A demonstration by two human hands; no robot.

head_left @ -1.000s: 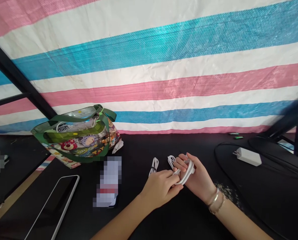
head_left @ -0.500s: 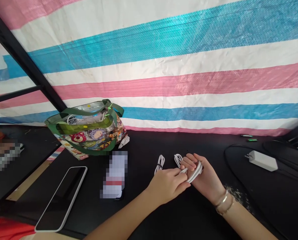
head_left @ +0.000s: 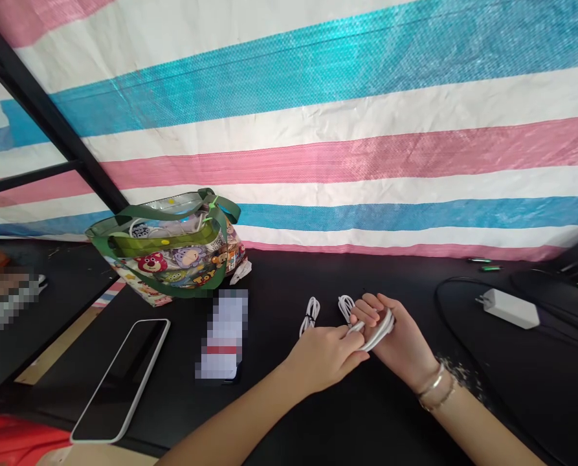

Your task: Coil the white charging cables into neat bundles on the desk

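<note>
A white cable (head_left: 378,334), looped into a coil, is held between my two hands above the black table. My left hand (head_left: 325,358) is closed, its thumb and fingers pinching the coil's near left side. Curled fingers of my right hand (head_left: 394,336) grip the same coil from the right; a bracelet and a bangle circle that wrist. Just beyond my left hand lies a bundled white cable (head_left: 311,314) with a dark tie round its middle. Another coiled white cable (head_left: 346,307) lies behind my right fingertips, partly hidden by them.
On the left stand a printed tote bag (head_left: 182,259) with green handles, a phone with a blurred screen (head_left: 223,336) and a white-edged phone (head_left: 121,382). To the right are a white power adapter (head_left: 511,309), a black cord (head_left: 444,330) and small green batteries (head_left: 490,268). Striped sheeting (head_left: 318,162) hangs behind.
Both hands keep hold of the coiled cable and have barely moved. The coil's loops look slightly more spread at my right hand. The whole view has shifted a little.
</note>
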